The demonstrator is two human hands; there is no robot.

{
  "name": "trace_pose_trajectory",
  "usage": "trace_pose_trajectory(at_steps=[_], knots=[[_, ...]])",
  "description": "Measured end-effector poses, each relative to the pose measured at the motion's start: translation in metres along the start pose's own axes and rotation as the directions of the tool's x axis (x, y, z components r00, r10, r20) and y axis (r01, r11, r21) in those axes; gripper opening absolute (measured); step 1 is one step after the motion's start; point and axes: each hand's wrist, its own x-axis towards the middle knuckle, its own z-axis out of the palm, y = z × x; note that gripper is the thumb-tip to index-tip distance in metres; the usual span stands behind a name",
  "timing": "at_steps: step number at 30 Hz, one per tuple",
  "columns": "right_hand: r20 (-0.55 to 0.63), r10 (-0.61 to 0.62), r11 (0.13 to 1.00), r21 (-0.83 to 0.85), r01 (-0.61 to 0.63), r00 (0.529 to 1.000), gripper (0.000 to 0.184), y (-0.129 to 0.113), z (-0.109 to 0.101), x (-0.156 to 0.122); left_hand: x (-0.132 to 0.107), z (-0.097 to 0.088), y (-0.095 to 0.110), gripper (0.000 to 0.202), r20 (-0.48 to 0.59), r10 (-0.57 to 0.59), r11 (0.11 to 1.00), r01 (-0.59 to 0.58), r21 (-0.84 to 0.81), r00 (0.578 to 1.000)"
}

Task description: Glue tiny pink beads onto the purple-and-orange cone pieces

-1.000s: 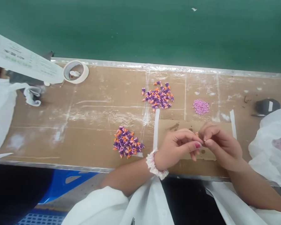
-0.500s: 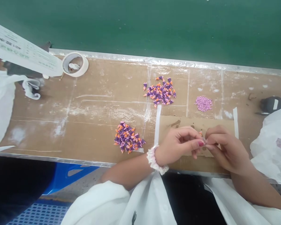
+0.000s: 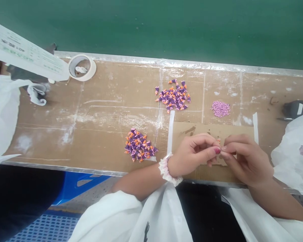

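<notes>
Brown cardboard tabletop point(image 3: 116, 85), tiny bright orange piece point(image 3: 218, 141) beside the fingers point(image 3: 205, 155).

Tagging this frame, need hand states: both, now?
Left hand: pinched closed; any held item too small to identify.
Right hand: likewise pinched closed; held item can't be told.

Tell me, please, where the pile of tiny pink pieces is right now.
In the head view, the pink pile lies right of centre, just beyond the cardboard sheet and right of the farther purple-and-orange pile.
</notes>
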Motion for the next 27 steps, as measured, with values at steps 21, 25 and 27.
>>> trace_pose_trajectory(at_steps=[21,25,27], knots=[[-0.091,-0.142,0.959,-0.260,0.115,0.986,0.020,0.001,0.003,-0.010,-0.001,0.000,0.003,0.017,-0.061,0.210,0.936,-0.183,0.302,0.976],[-0.075,-0.127,0.961,-0.255,0.104,0.989,0.021,-0.002,0.002,-0.010,0.001,-0.002,0.004,0.018,-0.021,0.171,0.967,-0.164,0.196,0.985],[-0.085,-0.112,0.965,-0.246,0.088,0.990,0.022,-0.003,0.001,-0.008,0.003,-0.003,0.004,0.018,-0.007,0.148,0.981,-0.146,0.130,0.989]])
